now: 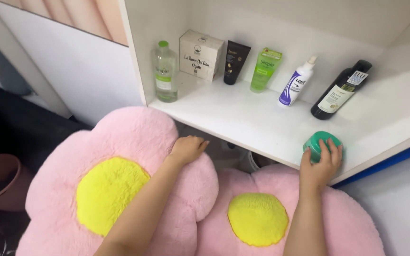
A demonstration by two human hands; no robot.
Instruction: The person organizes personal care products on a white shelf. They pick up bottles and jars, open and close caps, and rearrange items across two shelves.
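Fingers (329, 148) around green jar (320, 142)

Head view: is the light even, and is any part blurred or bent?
Head view: soft, even light on the white shelf, with faint shadows behind the bottles; no strong glare. The right hand on the green jar is sharp. The shelf edges look tilted by the wide lens.

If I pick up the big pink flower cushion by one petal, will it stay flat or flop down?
It would probably flop. The pink flower cushion looks plush and puffy, and the left hand rests on one petal. It likely weighs little for its size, since it looks like fluffy stuffing. Its furry surface probably won't slip from fingers, unlike the smooth green jar under the right hand.
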